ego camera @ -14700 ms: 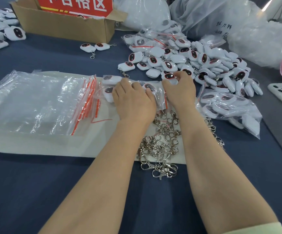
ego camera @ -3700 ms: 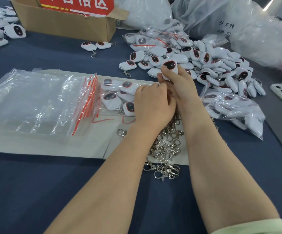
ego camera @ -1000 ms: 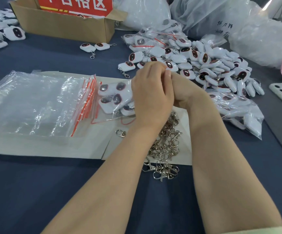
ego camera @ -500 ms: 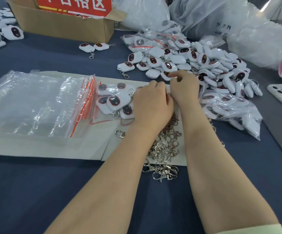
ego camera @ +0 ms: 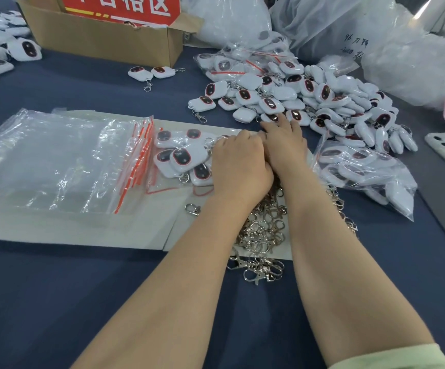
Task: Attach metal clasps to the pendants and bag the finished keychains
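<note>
part-filled bag [ego camera: 181,158]: flat on the white sheet [ego camera: 83,230], several white keychains inside.
pendant pile [ego camera: 309,99]: heaped on the tabletop [ego camera: 56,302], back right of the sheet.
clasps [ego camera: 264,227]: loose silver heap under and between the forearms, spilling over the sheet's near edge.
empty bags [ego camera: 56,161]: red-striped stack on the sheet's left part.
filled bag [ego camera: 362,169]: just right of the right forearm.
left hand [ego camera: 240,166]: knuckles up, fingers curled down at the part-filled bag's right end; grip underneath hidden, cannot tell.
right hand [ego camera: 285,147]: against the left hand, fingers nearly straight, tips on the pendant pile's near edge; nothing visibly gripped.
</note>
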{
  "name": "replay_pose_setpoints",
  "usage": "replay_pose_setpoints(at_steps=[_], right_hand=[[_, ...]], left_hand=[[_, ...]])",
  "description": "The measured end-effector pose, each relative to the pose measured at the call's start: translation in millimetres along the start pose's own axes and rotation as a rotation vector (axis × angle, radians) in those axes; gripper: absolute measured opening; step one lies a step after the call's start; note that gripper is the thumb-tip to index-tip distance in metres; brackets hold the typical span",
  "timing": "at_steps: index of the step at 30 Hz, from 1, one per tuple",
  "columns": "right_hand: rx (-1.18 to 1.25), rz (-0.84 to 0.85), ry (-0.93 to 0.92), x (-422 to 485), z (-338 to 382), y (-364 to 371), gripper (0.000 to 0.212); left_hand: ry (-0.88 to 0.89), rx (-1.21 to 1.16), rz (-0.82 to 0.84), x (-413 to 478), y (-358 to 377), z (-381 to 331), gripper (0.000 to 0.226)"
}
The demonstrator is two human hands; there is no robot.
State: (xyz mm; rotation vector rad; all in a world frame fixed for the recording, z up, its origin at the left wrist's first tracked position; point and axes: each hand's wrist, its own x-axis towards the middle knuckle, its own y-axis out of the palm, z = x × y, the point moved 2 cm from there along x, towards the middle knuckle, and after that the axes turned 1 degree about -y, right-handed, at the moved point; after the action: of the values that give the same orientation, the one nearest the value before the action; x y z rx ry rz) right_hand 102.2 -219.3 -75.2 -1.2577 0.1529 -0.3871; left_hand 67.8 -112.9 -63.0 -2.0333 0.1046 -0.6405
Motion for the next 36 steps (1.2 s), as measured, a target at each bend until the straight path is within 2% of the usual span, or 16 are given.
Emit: replay_pose_setpoints(at_steps=[3, 6, 11, 13, 16, 19, 21, 23, 25, 30, 32, 36], right_hand=[[0.088, -0.095, 0.055, 2, -1, -1, 0.044], [0.252, -0.267, 0.074, 3, -2, -6, 0.045], [0.897, -0.533, 0.218, -4, -8, -12, 0.031], [1.108, -0.522, 0.302, -3, -10, -12, 0.035], [1.563, -0.372, 0.348, 2, -8, -12, 0.044], [1.800, -0.249, 0.410, 5, -6, -14, 0.039], [1.846, -0.193, 0.421, 5, -5, -12, 0.022], [1.747, -0.146, 0.352, 5, -4, -11, 0.008], [1.687, -0.121, 0.305, 5, -1, -9, 0.016], [1.743, -0.092, 0.338, 5, 3, -9, 0.046], [1.717, -0.105, 0.337, 5, 3, -9, 0.045], [1.854, -0.061, 0.374, 3, 3, -9, 0.034]], left_hand=[[-0.009, 0.013, 0.010, 1, 2, 0, 0.014], [-0.019, -0.014, -0.002, 2, 4, 0, 0.014], [-0.007, -0.021, 0.003, 3, 7, 1, 0.021], [-0.003, -0.022, -0.006, 3, 8, 1, 0.022], [-0.005, -0.029, -0.013, 3, 9, 1, 0.023], [-0.007, -0.023, -0.016, 2, 9, 1, 0.022], [-0.008, -0.030, -0.013, 2, 9, 1, 0.022], [-0.011, -0.033, -0.009, 2, 8, 0, 0.021], [-0.011, -0.029, -0.007, 3, 8, 1, 0.021], [-0.011, -0.010, 0.001, 3, 9, 1, 0.023], [-0.012, -0.012, -0.004, 3, 8, 1, 0.022], [-0.010, -0.007, 0.000, 3, 9, 0, 0.022]])
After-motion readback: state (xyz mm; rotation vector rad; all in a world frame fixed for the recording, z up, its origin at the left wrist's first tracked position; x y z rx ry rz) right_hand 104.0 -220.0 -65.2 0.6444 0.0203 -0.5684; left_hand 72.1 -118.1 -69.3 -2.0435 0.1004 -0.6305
